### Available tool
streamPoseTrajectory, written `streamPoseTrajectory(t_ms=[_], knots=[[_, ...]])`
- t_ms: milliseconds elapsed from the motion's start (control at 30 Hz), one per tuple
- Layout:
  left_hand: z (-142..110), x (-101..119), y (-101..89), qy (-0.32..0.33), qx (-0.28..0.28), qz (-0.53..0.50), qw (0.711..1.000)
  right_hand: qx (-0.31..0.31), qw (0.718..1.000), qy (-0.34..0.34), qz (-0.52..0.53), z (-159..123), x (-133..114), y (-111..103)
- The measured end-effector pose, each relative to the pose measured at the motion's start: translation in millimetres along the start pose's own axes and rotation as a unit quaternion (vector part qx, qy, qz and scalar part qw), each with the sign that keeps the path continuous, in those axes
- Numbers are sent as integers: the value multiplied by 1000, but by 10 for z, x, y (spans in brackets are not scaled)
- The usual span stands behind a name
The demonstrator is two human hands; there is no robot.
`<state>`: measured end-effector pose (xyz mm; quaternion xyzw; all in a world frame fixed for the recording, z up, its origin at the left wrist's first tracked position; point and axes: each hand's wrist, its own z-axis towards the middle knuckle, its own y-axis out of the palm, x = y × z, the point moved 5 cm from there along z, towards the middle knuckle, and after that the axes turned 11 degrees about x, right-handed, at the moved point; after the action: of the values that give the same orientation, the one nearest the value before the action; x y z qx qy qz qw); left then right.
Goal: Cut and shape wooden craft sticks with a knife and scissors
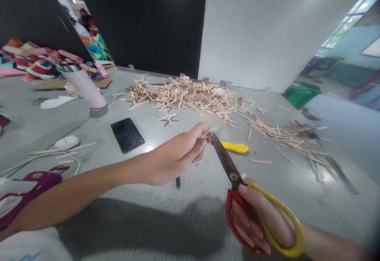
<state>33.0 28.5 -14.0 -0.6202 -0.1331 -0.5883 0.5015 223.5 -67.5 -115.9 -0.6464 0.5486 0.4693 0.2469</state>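
Note:
Between the thumb and fingers of my left hand (175, 156) is a thin wooden stick (216, 126), held above the table and pointing away to the right. My right hand (267, 213) grips scissors (227, 160) with one red and one yellow handle loop. Their blades look nearly closed, and the tips are at the stick beside my left fingertips; whether they touch it I cannot tell. Just behind the blades lies a yellow utility knife (234, 147). Farther back spreads a heap of wooden sticks (178, 94), with a small star of crossed sticks (168, 117) in front.
A black phone (127, 135), a white mouse (67, 142) with its cable and a pink tumbler (84, 86) stand on the left. More loose sticks (279, 132) and a metal ruler-like strip (342, 174) lie right. Dark and white panels (243, 31) rise behind the table.

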Motion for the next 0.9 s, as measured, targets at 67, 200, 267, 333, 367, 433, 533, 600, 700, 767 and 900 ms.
streamPoseTrajectory(t_ms=[67,200,267,333,367,433,533,600,700,767,900], knots=[[4,-4,0,3,-3,4,1000,1,1000,9,28,-2,12,8],[21,4,-8,16,4,-9,1000,-6,999,12,53,-10,-25,6],[44,0,-26,15,9,-7,1000,-4,998,22,50,-9,-43,-9],[81,-16,-68,8,18,15,1000,-4,998,33,50,-4,-56,-16],[104,-26,-99,4,24,30,999,-5,998,37,51,0,-62,-15],[150,-50,-167,-2,32,52,998,-7,998,36,57,17,-72,-7],[194,-84,-263,-2,34,73,997,12,999,21,48,59,-77,-22],[196,-101,-325,-4,41,72,997,49,998,13,22,87,-71,-74],[170,-99,-404,-16,64,41,997,82,996,-20,-31,94,-110,-147],[156,-70,-442,-18,81,41,996,69,993,-73,-68,64,-189,-152],[154,-14,-455,-22,91,52,994,44,981,-111,-154,-26,-278,-122]])
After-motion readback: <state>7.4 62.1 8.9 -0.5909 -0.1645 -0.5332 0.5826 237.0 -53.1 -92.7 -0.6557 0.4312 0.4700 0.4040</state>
